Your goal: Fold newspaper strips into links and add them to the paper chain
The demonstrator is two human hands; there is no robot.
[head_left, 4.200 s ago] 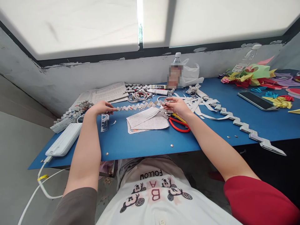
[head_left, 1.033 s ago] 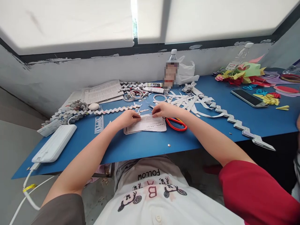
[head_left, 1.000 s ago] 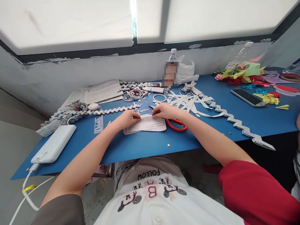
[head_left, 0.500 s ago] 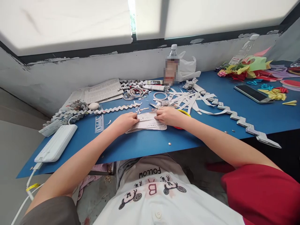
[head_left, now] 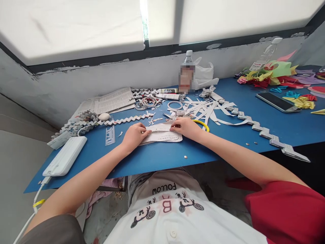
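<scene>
You're pinching the newsprint slip (head_left: 162, 134) mid-table with both hands, left hand (head_left: 134, 135) and right hand (head_left: 185, 126) fingers pressing its top edge. Folding's probably barely starting; zigzag chain (head_left: 127, 119) is lying finished behind it.

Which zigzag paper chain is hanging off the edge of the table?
The long zigzag chain to the right of the right hand; its end pokes past the table front edge. The other zigzag chain, beyond the left hand, lies wholly on top.
</scene>
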